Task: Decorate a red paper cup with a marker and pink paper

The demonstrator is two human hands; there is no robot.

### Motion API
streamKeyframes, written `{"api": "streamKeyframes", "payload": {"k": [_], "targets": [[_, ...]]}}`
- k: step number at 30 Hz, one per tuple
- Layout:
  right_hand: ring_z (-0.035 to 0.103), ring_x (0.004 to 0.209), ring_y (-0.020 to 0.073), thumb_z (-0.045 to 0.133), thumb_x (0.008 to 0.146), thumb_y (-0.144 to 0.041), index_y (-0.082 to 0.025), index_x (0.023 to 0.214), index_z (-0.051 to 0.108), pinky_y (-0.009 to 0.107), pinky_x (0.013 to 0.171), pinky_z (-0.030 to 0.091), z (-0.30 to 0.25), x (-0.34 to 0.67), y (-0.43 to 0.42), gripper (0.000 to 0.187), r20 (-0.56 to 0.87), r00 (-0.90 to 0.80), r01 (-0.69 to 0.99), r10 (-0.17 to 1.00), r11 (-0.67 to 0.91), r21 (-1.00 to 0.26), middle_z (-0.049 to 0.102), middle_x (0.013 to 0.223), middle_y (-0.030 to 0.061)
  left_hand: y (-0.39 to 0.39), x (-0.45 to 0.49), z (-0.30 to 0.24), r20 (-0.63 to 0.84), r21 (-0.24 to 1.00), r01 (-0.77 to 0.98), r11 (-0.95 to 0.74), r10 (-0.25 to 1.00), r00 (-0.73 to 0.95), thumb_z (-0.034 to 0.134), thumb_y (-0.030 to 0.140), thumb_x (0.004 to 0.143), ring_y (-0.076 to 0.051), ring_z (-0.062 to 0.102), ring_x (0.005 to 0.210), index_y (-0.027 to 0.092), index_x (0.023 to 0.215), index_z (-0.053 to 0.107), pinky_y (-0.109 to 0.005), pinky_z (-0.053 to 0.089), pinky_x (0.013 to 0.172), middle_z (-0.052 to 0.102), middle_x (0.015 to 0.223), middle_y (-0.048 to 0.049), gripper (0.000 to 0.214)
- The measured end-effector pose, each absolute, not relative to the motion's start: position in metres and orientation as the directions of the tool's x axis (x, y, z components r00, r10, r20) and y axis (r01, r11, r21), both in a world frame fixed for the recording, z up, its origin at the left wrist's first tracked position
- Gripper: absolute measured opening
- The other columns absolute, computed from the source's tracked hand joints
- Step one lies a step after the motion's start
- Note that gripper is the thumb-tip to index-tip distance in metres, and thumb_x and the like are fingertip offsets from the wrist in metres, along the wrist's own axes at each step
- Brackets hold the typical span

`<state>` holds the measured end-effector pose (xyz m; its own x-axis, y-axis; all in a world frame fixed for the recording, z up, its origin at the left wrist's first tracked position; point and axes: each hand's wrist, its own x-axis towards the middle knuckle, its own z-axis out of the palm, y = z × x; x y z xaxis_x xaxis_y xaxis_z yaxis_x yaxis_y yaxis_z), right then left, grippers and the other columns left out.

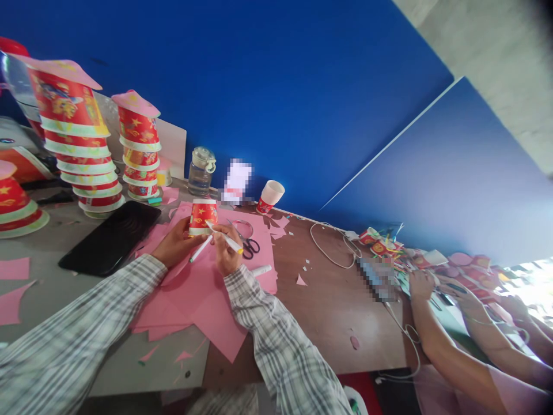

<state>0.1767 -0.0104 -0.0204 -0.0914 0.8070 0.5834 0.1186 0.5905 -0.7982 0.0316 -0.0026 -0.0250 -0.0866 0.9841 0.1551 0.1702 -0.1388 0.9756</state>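
two stacks (138,129) stand capped; this cup (203,214), over pink paper (207,294), looks unfinished to me. the left hand (178,244) grips its side with curled fingers; the right hand (227,251) pinches a marker (228,239).

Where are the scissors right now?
Head view, just left of centre: the black-handled scissors lie on the pink paper, immediately to the right of the person's right hand.
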Motion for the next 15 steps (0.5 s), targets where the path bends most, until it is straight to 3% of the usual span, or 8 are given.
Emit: {"api": "streamKeyframes", "payload": {"k": [6, 15], "targets": [[0.056, 0.062, 0.0115, 0.044, 0.087, -0.029, -0.015, 0.095, 0.059, 0.027, 0.062, 0.047, -0.0203, 0.1767, -0.0109, 0.022, 0.561, -0.085, 0.064, 0.823, 0.567, -0.821, 0.055, 0.074, 0.0021, -0.0018, 0.0301, -0.0249, 0.164, 0.974, 0.168, -0.149, 0.984, -0.075, 0.064, 0.036, 0.057, -0.029, 0.057, 0.091, 0.012, 0.104, 0.054, -0.042, 0.043, 0.078, 0.064, 0.100, -0.0132, 0.054], [0.055, 0.061, 0.0113, 0.047, 0.085, -0.031, -0.015, 0.093, 0.059, 0.026, 0.062, 0.047, -0.0246, 0.1769, -0.0095, 0.022, 0.524, -0.066, 0.000, 0.849, 0.525, -0.851, 0.055, 0.069, 0.0002, -0.0024, 0.0318, -0.0189, 0.107, 0.987, 0.128, -0.097, 0.991, -0.077, 0.065, 0.040, 0.052, -0.029, 0.057, 0.091, 0.008, 0.107, 0.051, -0.044, 0.043, 0.077, 0.063, 0.101, -0.0160, 0.065]]}}
